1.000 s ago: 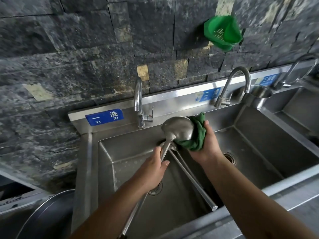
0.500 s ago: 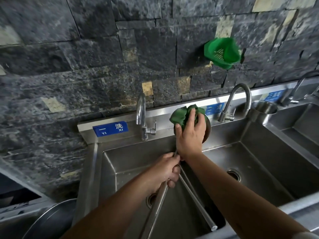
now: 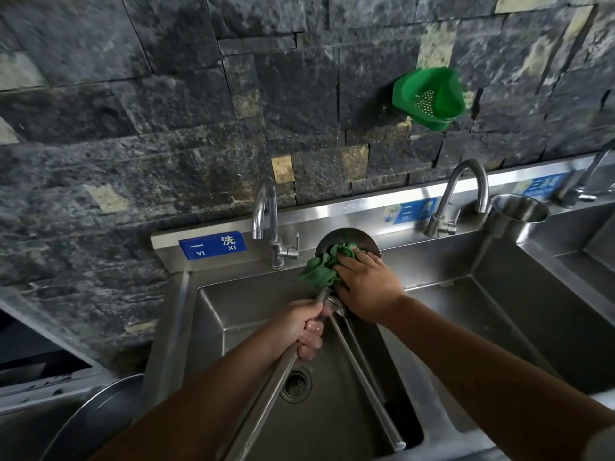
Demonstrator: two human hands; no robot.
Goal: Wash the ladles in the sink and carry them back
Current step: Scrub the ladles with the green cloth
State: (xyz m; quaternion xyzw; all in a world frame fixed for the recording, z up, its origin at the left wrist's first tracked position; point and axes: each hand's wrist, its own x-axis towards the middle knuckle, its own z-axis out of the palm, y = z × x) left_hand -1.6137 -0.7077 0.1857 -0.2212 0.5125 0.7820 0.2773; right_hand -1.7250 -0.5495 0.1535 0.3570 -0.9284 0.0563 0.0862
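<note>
My left hand (image 3: 301, 329) grips the long steel handle of a ladle (image 3: 346, 236), whose bowl is raised over the back of the left sink basin (image 3: 213, 314). My right hand (image 3: 364, 289) presses a crumpled green cloth (image 3: 324, 266) into the ladle's bowl, fingers spread over the cloth. Only the bowl's upper rim shows behind the cloth. Another ladle's handle (image 3: 369, 390) lies slanting in the same basin, its bowl end hidden under my hands.
A tap (image 3: 268, 224) stands just left of the ladle bowl. A second basin (image 3: 499, 327) with its own tap (image 3: 461, 194) and a steel cup (image 3: 517, 216) lies to the right. A green strainer (image 3: 429, 96) hangs on the stone wall. A round metal lid (image 3: 93, 424) sits lower left.
The ladle's bowl has turned from its back facing me to its hollow facing me. My right hand moved the cloth from the bowl's right side into the bowl.
</note>
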